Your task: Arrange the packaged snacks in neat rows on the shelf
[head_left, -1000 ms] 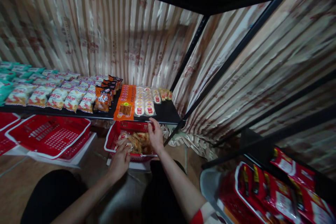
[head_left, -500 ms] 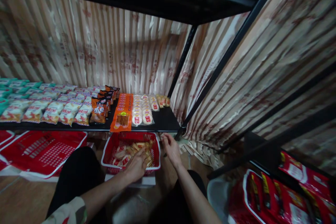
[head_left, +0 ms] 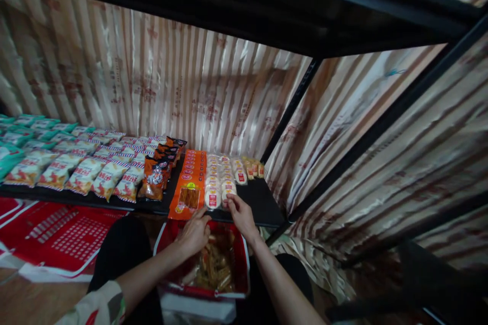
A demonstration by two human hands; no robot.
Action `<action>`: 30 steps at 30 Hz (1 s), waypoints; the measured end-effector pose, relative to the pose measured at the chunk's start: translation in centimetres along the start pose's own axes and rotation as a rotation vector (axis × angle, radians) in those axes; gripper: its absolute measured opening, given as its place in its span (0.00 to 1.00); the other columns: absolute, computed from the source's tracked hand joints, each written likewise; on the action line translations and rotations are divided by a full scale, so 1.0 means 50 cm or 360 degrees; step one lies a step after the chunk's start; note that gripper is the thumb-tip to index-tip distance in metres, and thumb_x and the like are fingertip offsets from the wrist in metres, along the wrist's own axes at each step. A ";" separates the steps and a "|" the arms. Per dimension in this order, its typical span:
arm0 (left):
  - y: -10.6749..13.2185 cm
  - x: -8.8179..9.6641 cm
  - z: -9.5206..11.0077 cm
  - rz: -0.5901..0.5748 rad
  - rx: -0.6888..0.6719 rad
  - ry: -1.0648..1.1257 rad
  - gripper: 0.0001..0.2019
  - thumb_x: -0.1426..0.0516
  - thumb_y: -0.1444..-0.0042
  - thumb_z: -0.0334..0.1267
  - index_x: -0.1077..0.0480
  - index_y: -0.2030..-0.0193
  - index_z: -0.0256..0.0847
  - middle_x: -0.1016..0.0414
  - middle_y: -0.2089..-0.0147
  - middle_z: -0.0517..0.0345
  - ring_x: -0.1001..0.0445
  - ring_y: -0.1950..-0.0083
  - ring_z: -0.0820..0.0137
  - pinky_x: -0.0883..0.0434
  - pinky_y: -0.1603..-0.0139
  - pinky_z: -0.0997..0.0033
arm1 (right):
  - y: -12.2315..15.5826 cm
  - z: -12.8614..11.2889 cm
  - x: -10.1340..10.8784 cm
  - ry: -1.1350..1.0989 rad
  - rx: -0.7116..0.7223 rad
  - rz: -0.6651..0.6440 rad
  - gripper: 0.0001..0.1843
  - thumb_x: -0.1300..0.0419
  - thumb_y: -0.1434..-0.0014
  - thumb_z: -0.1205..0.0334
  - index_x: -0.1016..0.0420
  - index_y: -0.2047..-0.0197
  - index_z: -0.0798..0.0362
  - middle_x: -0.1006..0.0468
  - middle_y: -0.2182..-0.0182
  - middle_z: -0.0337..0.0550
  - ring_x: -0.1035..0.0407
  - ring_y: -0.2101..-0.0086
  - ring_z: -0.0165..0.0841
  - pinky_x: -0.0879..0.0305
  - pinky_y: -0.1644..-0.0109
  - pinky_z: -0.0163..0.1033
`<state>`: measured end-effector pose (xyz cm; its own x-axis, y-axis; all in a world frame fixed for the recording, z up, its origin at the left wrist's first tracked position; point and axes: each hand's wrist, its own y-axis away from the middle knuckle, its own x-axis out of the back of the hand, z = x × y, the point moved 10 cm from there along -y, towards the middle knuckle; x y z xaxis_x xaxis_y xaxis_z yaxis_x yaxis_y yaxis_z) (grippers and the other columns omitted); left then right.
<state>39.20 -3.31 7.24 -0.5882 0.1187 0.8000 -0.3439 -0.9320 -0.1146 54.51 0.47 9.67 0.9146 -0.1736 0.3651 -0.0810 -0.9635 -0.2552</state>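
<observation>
"Where are the white packs?"

"Just below the centre of the frame, in rows on the black shelf (head_left: 261,200). The orange pack (head_left: 188,185) lies flat just to their left in the picture, and the red basket (head_left: 241,259) is beneath, at bottom centre, with wrapped pieces (head_left: 217,266) in it."

"And the hands?"

"The right hand (head_left: 243,217) reaches up to the right front pack (head_left: 227,189). Its thumb and forefinger are a little apart, tips at the pack's lower right; I can't tell whether they grip or only press. The left hand (head_left: 195,232) is by the lower edge of the left front pack (head_left: 212,197), fingers loosely bent over the basket's far side. Whether it touches the pack or has anything hidden under the palm, I can't tell."

"How would you expect a pack to handle?"

"Light, I'd judge; one hand should be plenty. The clear film shines, so it's probably slick, and the round white contents look as if they could dent or crumble under a hard pinch."

"So where would you hold it?"

"By the sides, thumb and fingers spread wide with light pressure. The film's edge would do for a nudge, but the round parts inside might swing or slide. The rows sit close together, so a careless push could well shove the neighbours askew."
</observation>
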 end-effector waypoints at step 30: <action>-0.230 -0.007 -0.142 0.0221 -0.0013 -0.0325 0.27 0.50 0.46 0.38 0.39 0.38 0.33 0.45 0.33 0.43 0.49 0.32 0.53 0.51 0.33 0.47 | -0.376 -0.015 -0.299 0.0654 0.0360 -0.0259 0.24 0.52 0.47 0.75 0.27 0.50 0.54 0.25 0.51 0.48 0.33 0.49 0.35 0.40 0.41 0.43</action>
<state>38.16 9.81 4.09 -0.4705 -0.0831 0.8785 -0.2764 -0.9316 -0.2362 42.09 21.00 9.66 0.6727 -0.1348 0.7275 0.1792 -0.9243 -0.3370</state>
